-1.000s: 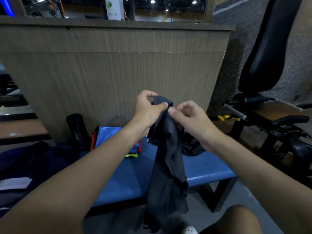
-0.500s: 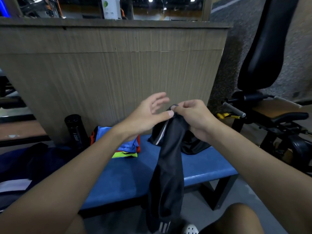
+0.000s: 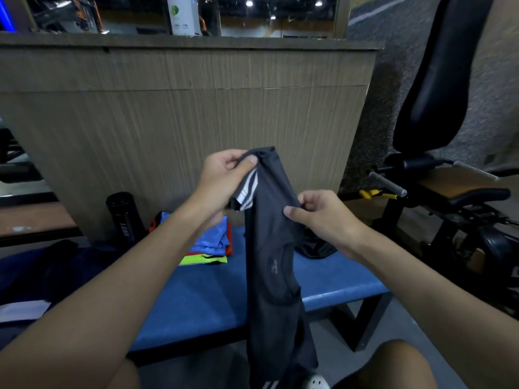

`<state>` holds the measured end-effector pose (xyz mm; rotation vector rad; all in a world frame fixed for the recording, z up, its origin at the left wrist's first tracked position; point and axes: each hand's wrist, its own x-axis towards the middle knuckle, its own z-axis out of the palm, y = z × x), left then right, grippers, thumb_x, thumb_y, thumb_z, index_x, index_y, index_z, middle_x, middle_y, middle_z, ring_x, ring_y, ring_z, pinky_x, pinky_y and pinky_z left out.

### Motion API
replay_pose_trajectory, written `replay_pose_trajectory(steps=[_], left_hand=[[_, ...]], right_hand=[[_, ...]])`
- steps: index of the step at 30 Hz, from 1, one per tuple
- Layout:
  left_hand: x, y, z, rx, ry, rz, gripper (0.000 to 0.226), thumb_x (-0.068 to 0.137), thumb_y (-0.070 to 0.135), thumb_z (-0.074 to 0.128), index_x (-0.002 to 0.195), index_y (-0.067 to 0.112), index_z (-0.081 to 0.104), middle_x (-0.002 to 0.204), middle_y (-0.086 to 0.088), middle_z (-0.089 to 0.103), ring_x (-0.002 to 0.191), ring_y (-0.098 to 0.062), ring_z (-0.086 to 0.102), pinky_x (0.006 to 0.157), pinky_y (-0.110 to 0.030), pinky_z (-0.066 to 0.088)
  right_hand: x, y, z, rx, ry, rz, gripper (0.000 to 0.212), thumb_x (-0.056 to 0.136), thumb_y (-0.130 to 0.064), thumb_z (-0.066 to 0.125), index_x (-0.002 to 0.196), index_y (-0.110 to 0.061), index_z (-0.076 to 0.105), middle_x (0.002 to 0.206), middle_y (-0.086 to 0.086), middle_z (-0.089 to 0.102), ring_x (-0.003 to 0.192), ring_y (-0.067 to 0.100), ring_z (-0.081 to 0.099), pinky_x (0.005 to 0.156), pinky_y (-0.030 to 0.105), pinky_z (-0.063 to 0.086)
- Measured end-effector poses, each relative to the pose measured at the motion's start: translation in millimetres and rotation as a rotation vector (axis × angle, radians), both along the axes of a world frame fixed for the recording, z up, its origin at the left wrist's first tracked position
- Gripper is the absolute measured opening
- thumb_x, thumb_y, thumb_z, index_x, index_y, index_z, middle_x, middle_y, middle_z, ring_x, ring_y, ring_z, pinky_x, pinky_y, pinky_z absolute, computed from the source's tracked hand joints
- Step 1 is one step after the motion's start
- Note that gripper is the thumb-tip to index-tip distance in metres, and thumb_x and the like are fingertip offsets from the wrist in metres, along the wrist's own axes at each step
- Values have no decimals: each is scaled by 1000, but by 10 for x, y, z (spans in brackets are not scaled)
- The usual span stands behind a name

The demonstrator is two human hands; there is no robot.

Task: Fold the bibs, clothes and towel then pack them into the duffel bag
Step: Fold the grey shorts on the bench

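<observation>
A dark grey garment (image 3: 273, 276) with white stripes hangs from both hands over the blue bench (image 3: 196, 301). My left hand (image 3: 224, 178) pinches its top edge near the stripes. My right hand (image 3: 323, 217) grips its right edge lower down. Behind the arms, a folded stack of bibs (image 3: 212, 245) in blue, orange and yellow-green lies on the bench. Another dark cloth (image 3: 314, 248) sits on the bench behind my right hand. The dark blue duffel bag (image 3: 42, 270) rests at the left, partly cut off.
A black bottle (image 3: 125, 217) stands against the wooden partition (image 3: 182, 122) behind the bench. A black exercise machine (image 3: 449, 192) with a padded seat fills the right side. Grey floor shows below the bench, along with my knee (image 3: 393, 366).
My left hand, open half a second ago, has closed on the garment's top edge. My right hand has slid down its right side, and the white stripes now show.
</observation>
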<state>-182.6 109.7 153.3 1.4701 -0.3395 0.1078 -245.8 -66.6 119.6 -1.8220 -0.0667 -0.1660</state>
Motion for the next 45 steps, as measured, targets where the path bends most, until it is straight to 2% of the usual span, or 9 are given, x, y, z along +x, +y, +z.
replay_pose_trajectory(steps=[4,8,16,19,26,35,37,42,45], left_hand=[[57,153,45,120,72,-30,21,86,19,65,106,17,70,100,-7,71,90,-16,63,77,-28,46],[-50,183,-27,355,-18,-386,53,88,22,66,138,13,49,125,-3,67,115,-3,62,99,-16,46],[-103,212,-88,317,-35,-280,18,100,9,53,88,5,65,84,-16,64,79,-22,56,71,-33,45],[-109,220,-39,210,15,-170,23,105,11,43,89,9,59,85,-15,58,78,-22,52,67,-32,41],[-202,348,-68,688,-130,-326,16,85,28,74,93,14,76,91,-4,76,84,-9,68,78,-24,52],[-23,598,35,575,-382,-63,32,100,24,53,86,-1,67,78,-11,60,74,-15,51,70,-31,40],[57,700,23,572,-399,42,27,101,21,54,85,4,69,78,-9,62,73,-13,53,68,-30,41],[98,772,-24,513,-327,104,29,102,3,46,87,15,68,67,-1,58,60,1,53,65,-11,43],[-1,696,-67,557,-300,35,27,106,20,42,97,20,68,66,4,57,60,3,52,66,-11,43]], right_hand=[[40,-34,70,-27,-109,-23,14,94,-9,63,86,2,63,85,20,70,75,24,63,70,40,53],[93,64,186,-151,-178,71,8,92,-5,64,86,-5,71,78,5,70,70,9,62,68,25,50],[70,45,52,-7,-100,131,10,87,-7,71,93,1,66,76,3,68,71,12,64,67,23,54],[11,40,-95,-24,-42,231,13,93,-7,63,89,5,63,86,9,70,79,15,66,71,27,55],[57,66,-14,-70,-126,180,8,94,-6,61,92,1,62,82,13,72,71,15,67,62,26,53],[51,-159,-133,-334,41,295,25,92,-18,67,87,7,62,85,18,70,72,28,67,67,37,55],[37,-219,-134,-380,19,248,21,93,-17,65,88,3,64,88,22,70,69,22,65,63,27,53],[69,-324,-122,-385,-121,76,18,94,-20,64,84,-5,64,80,17,70,69,18,62,67,39,51],[103,-301,-86,-410,-225,26,19,94,-21,63,80,-8,61,65,3,61,59,3,50,58,22,42]])
